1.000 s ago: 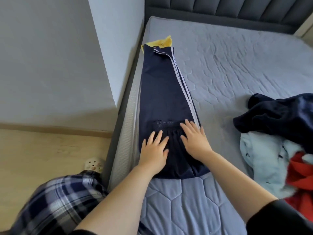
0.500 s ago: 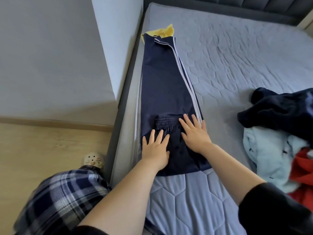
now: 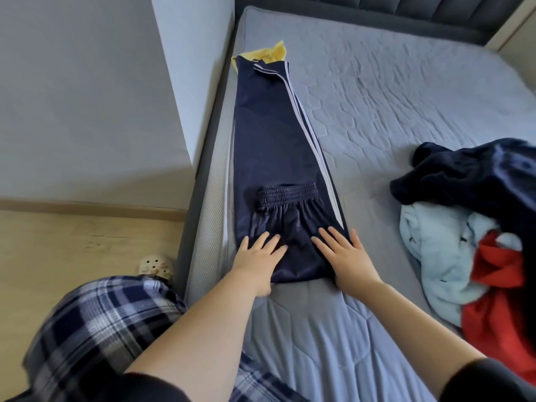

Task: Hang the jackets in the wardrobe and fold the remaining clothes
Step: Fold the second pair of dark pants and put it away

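The bed (image 3: 377, 111) has a grey quilted cover, and a dark padded headboard (image 3: 377, 13) stands at its far end. On the pale wooden floor (image 3: 72, 242) to its left, a cream clog (image 3: 156, 265) with holes sits just beside the bed frame.

Only a yellow garment's (image 3: 268, 53) edge shows past the far end of the navy trousers (image 3: 266, 134); the rest lies under them. The right edge of view cuts off the clothes pile: the dark garment (image 3: 464, 175), the light blue garment (image 3: 435, 250) partly beneath it, and the red garment (image 3: 493, 309) (what kind each is cannot be told). The plaid trouser leg (image 3: 101, 329) is blurred and hides part of a cream perforated shoe (image 3: 155, 264).
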Tool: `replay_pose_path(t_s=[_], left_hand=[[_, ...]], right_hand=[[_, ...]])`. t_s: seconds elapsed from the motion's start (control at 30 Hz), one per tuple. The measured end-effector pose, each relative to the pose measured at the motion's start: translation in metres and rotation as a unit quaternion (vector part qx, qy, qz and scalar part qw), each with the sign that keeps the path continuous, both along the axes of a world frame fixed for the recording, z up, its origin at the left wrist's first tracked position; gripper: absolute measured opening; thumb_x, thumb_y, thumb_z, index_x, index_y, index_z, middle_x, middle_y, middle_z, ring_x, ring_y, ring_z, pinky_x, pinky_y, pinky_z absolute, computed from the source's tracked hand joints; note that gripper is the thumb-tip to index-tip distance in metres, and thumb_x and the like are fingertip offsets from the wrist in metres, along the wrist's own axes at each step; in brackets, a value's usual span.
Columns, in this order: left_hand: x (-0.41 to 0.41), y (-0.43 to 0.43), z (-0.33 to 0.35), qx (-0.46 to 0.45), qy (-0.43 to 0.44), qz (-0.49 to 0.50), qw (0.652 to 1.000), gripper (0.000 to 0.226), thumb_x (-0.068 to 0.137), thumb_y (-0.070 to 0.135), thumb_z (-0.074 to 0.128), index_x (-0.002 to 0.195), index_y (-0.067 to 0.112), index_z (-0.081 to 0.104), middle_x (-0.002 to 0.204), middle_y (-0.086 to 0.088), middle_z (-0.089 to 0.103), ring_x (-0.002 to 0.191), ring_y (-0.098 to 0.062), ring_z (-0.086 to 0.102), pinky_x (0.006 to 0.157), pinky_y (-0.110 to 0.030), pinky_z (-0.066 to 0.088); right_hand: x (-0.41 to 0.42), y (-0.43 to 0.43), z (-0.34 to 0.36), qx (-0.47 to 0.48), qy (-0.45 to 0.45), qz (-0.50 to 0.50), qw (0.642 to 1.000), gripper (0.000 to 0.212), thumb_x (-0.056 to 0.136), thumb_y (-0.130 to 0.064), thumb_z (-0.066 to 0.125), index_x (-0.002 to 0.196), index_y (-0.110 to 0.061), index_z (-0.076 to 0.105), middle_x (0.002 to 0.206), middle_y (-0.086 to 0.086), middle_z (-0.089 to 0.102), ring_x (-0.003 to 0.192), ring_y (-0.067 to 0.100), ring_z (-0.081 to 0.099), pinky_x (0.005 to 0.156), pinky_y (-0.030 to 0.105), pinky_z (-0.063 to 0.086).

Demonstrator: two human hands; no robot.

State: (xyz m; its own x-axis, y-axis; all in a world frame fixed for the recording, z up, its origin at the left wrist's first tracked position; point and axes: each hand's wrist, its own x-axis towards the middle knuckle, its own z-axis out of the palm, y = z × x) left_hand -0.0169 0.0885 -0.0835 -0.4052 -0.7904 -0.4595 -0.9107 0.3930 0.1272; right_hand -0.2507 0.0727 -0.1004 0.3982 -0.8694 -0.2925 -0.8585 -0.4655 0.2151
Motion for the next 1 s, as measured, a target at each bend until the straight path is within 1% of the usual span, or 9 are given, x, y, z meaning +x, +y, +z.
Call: replay_pose_path(t_s=[0.1, 0.17, 0.3, 0.43, 0.53, 0.67, 0.8, 0.9, 1.0], left_hand=[[0.001, 0.0, 0.004, -0.037, 0.073, 0.065, 0.995, 0.059, 0.084, 0.0, 0.054, 0.138, 0.02, 0.044, 0.148, -0.006, 0.038, 0.137, -0.026, 0.032, 0.11, -0.041, 0.032], [0.006, -0.004, 0.011, -0.036, 0.136, 0.143, 0.98, 0.035, 0.079, -0.003, 0.048, 0.101, 0.019, 0.062, 0.104, -0.003, 0.063, 0.103, -0.029, 0.057, 0.08, -0.035, 0.048], [0.021, -0.011, 0.029, 0.128, 0.203, 0.216, 0.946, 0.02, 0.072, 0.001, 0.051, 0.061, 0.017, 0.048, 0.064, -0.001, 0.05, 0.064, -0.022, 0.05, 0.054, -0.024, 0.035], [0.023, 0.006, 0.042, 0.451, 0.249, 0.214, 0.83, 0.025, 0.078, -0.011, 0.051, 0.075, 0.011, 0.06, 0.055, 0.003, 0.063, 0.047, -0.01, 0.059, 0.042, -0.016, 0.043], [0.031, 0.008, 0.047, 0.52, 0.32, 0.224, 0.76, 0.032, 0.066, -0.008, 0.051, 0.09, 0.006, 0.067, 0.082, -0.008, 0.072, 0.076, -0.023, 0.067, 0.07, -0.03, 0.053], [0.041, -0.007, 0.039, 0.359, 0.45, 0.394, 0.717, 0.058, 0.071, -0.004, 0.06, 0.127, 0.006, 0.054, 0.116, -0.02, 0.063, 0.102, -0.031, 0.059, 0.09, -0.036, 0.042], [0.045, -0.03, 0.027, 0.171, 0.579, 0.525, 0.6, 0.042, 0.083, 0.027, 0.067, 0.123, 0.016, 0.06, 0.117, -0.006, 0.066, 0.108, -0.023, 0.061, 0.099, -0.038, 0.045], [0.043, -0.027, 0.025, 0.22, 0.553, 0.48, 0.644, 0.06, 0.063, 0.052, 0.077, 0.116, 0.028, 0.06, 0.119, 0.004, 0.066, 0.106, -0.015, 0.063, 0.097, -0.034, 0.047], [0.037, -0.025, 0.01, 0.125, 0.503, 0.496, 0.696, 0.042, 0.073, 0.027, 0.079, 0.11, 0.025, 0.059, 0.118, 0.0, 0.066, 0.093, -0.013, 0.063, 0.079, -0.027, 0.047]], right_hand=[[0.006, 0.0, -0.001, -0.02, -0.052, -0.016, 0.998, 0.068, 0.077, -0.006, 0.057, 0.142, -0.017, 0.039, 0.146, 0.008, 0.043, 0.135, 0.025, 0.037, 0.116, 0.041, 0.019], [0.01, -0.004, 0.011, -0.03, -0.082, -0.055, 0.995, 0.044, 0.074, -0.015, 0.064, 0.117, -0.021, 0.055, 0.105, 0.002, 0.066, 0.102, 0.026, 0.058, 0.089, 0.035, 0.045], [0.01, -0.019, 0.046, 0.103, -0.099, -0.134, 0.981, 0.02, 0.065, -0.012, 0.055, 0.08, -0.025, 0.053, 0.071, -0.004, 0.055, 0.073, 0.026, 0.056, 0.056, 0.028, 0.038], [0.007, -0.01, 0.072, 0.403, -0.034, -0.131, 0.905, 0.016, 0.059, 0.0, 0.057, 0.058, -0.015, 0.053, 0.054, -0.001, 0.055, 0.054, 0.016, 0.052, 0.046, 0.019, 0.037], [0.007, -0.003, 0.093, 0.498, -0.056, -0.123, 0.856, 0.018, 0.049, -0.008, 0.058, 0.061, -0.02, 0.055, 0.049, -0.014, 0.054, 0.049, 0.002, 0.053, 0.043, 0.013, 0.037], [0.001, -0.03, 0.103, 0.321, -0.174, -0.122, 0.923, 0.018, 0.055, -0.011, 0.057, 0.072, -0.01, 0.06, 0.061, -0.006, 0.055, 0.062, 0.01, 0.05, 0.058, 0.025, 0.04], [0.006, -0.055, 0.095, 0.079, -0.312, -0.172, 0.931, 0.025, 0.069, -0.003, 0.057, 0.089, -0.012, 0.069, 0.083, 0.004, 0.066, 0.079, 0.02, 0.058, 0.061, 0.027, 0.042], [0.02, -0.065, 0.082, 0.033, -0.337, -0.177, 0.924, 0.036, 0.071, -0.003, 0.056, 0.102, -0.016, 0.069, 0.099, 0.001, 0.068, 0.094, 0.021, 0.06, 0.073, 0.025, 0.042], [0.033, -0.072, 0.067, 0.038, -0.329, -0.206, 0.921, 0.04, 0.074, -0.005, 0.055, 0.109, -0.019, 0.066, 0.112, 0.001, 0.066, 0.106, 0.022, 0.058, 0.088, 0.032, 0.046]])
